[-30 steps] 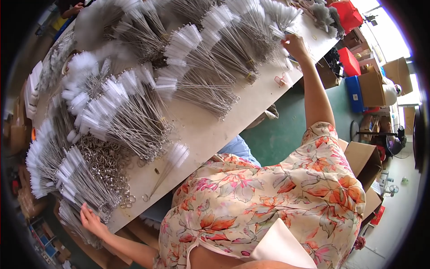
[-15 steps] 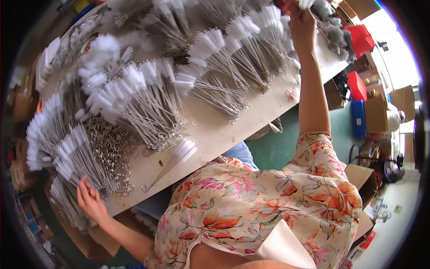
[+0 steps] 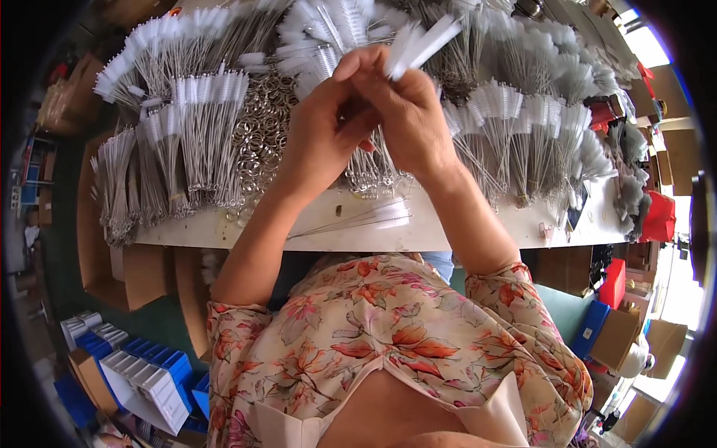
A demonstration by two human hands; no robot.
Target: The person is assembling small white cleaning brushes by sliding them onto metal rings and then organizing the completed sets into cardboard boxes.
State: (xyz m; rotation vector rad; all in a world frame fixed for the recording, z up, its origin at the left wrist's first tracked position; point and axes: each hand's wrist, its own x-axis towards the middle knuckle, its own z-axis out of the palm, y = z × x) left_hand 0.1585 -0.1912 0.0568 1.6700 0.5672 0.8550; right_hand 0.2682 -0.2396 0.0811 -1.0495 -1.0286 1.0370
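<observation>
My two hands meet over the middle of the table. My right hand point(image 3: 414, 123) is closed round a couple of white-bristled wire brushes point(image 3: 427, 48), whose heads stick up past the thumb. My left hand point(image 3: 321, 131) presses its fingers together against the right one; whatever they hold is hidden. Behind and below the hands stand bundled wire brushes point(image 3: 370, 168) with looped ends. A heap of metal split rings point(image 3: 258, 127) lies left of my left hand. Several loose brushes point(image 3: 366, 218) lie flat near the table's front edge.
Brush bundles point(image 3: 205, 134) crowd the table point(image 3: 448, 231) on the left, and more brush bundles point(image 3: 515, 142) stand on the right. Below the left edge are an open cardboard box point(image 3: 153, 276) and blue-and-white bins point(image 3: 146, 381). A red bag point(image 3: 657, 216) hangs at the far right.
My view has swung to face the table squarely. The right hand has come in from the far right with brushes, and the left has left the left-hand bundles to join it.
</observation>
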